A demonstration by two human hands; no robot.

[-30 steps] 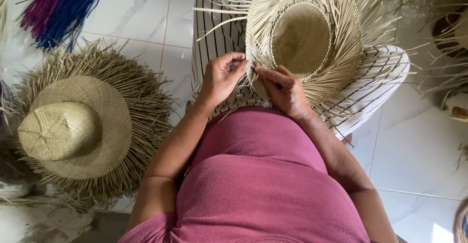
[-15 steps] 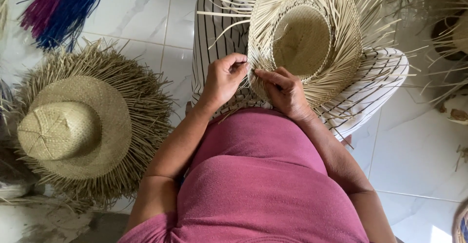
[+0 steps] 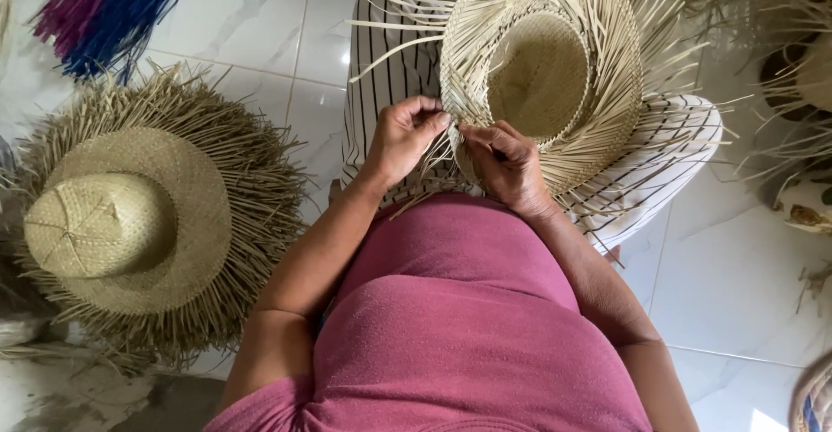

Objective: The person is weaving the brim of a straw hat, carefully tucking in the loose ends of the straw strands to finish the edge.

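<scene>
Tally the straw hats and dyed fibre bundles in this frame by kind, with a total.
Unfinished straw hat on the lap, pinched at the brim by left hand and right hand: 1
Straw hat on the floor: 1
Dyed fibre bundles: magenta bundle, blue bundle: 2
Total: 4
More straw items at the right edge are too cropped to count.

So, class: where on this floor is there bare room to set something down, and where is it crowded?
Bare tile lies between the dyed fibre bundle and the striped trousers. More bare tile lies past the person's right arm. It is crowded around the finished hat and on the lap, where both hands work the unfinished hat.
</scene>
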